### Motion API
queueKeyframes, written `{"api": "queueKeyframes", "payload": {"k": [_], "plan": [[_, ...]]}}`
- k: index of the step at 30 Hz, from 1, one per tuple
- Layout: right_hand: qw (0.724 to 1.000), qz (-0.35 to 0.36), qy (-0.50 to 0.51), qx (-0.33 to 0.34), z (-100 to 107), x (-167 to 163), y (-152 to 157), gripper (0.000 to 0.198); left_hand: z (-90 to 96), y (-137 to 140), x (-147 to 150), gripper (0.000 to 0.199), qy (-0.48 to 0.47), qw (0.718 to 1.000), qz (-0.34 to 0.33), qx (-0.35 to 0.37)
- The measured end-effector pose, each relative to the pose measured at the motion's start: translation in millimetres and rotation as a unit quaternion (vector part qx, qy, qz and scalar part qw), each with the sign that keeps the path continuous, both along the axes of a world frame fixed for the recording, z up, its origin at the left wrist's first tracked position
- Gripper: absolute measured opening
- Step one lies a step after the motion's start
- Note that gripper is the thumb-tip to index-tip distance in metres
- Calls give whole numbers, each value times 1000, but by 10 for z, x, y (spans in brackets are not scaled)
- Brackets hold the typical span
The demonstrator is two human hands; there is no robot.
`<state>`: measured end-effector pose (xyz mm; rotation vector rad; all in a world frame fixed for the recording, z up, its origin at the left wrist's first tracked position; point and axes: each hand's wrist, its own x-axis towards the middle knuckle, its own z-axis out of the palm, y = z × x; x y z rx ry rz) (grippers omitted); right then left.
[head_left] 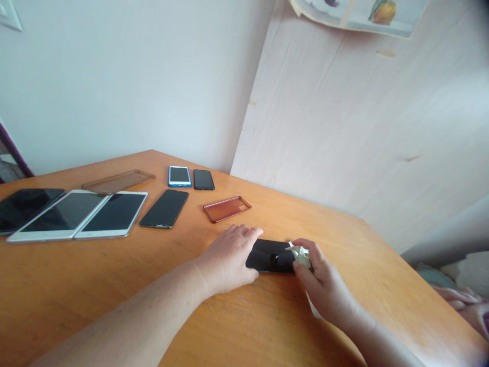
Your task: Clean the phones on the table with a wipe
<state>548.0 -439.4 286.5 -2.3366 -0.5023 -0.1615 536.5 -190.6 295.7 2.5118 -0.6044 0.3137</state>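
A black phone lies screen up on the wooden table, in front of me. My left hand steadies its left end, thumb at the near edge and fingers at the far edge. Over the phone's right end, my right hand is closed around a small off-white spray bottle. Its spray head points left above the dark screen. My palm and fingers hide most of the bottle's body; a white part shows below the hand.
A reddish clear phone case lies beyond my left hand. Farther left are a black phone, a blue-edged phone, a small dark phone, a brownish clear case, white tablets and a dark tablet. Walls border the table.
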Motion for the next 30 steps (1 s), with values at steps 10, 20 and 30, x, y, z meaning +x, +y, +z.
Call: {"api": "queueKeyframes", "payload": {"k": [10,20,30], "plan": [[1000,-14,0,-4,13,0,13,32,9,-4,-3,71,4,1000,2,8],[1000,-12,19,22,-7,18,-7,33,4,1,-3,72,0,1000,1,13],[999,-15,9,29,-21,25,-3,34,-2,0,-2,71,3,1000,0,12]]}}
